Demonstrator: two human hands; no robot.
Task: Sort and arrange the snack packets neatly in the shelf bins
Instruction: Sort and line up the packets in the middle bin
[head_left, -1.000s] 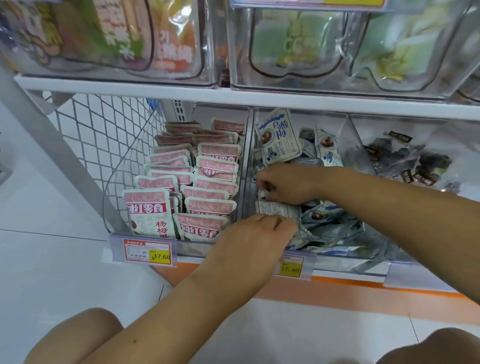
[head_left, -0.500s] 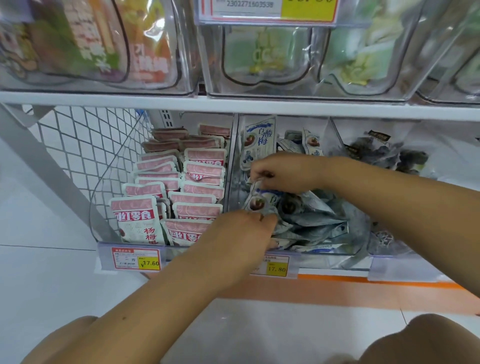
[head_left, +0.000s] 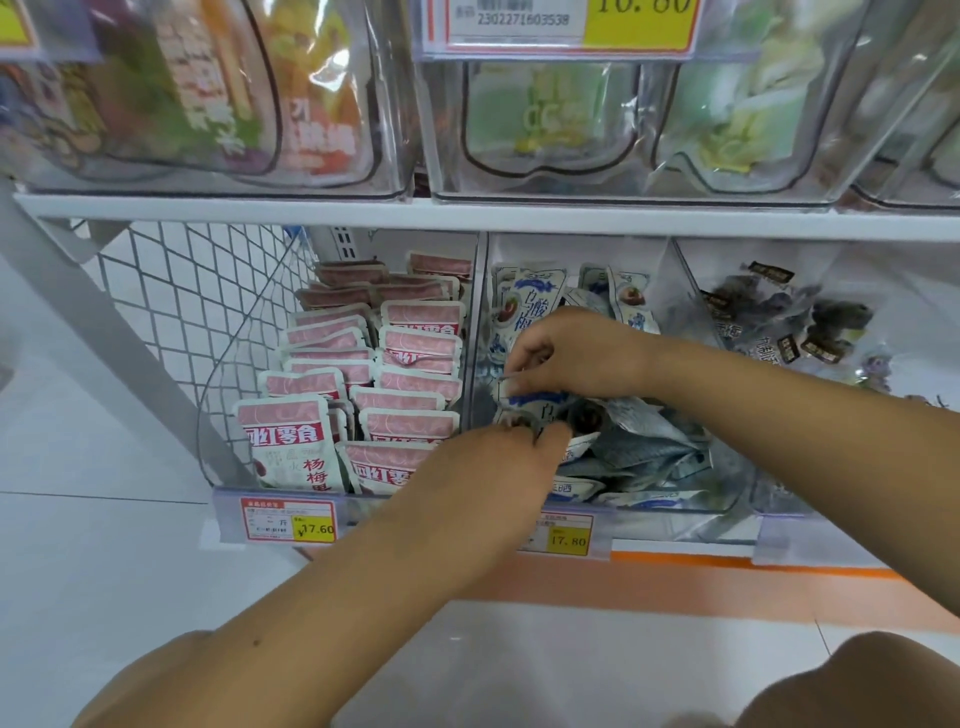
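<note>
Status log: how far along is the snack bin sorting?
Done: pink packets stand in tidy rows. In hand: left hand and right hand pinch a blue-white packet in the middle bin. Left: the blue-white heap lies jumbled; dark packets beside look loose.

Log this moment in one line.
middle bin | right hand pinches blue packet | left hand holds it below | pink packets neat

Two bare hands reach into a clear shelf bin (head_left: 480, 322) heaped with blue-and-white snack packets (head_left: 644, 441). The right hand (head_left: 576, 353) pinches the top edge of a packet (head_left: 535, 402). The left hand (head_left: 498, 467) grips its lower edge, just below. Left of the fingers (head_left: 551, 437), pink packets (head_left: 410, 364) stand in neat rows in the neighbouring bin. Right of the fingers, dark packets (head_left: 779, 322) lie jumbled. A yellow price tag (head_left: 569, 538) hangs below them.
</note>
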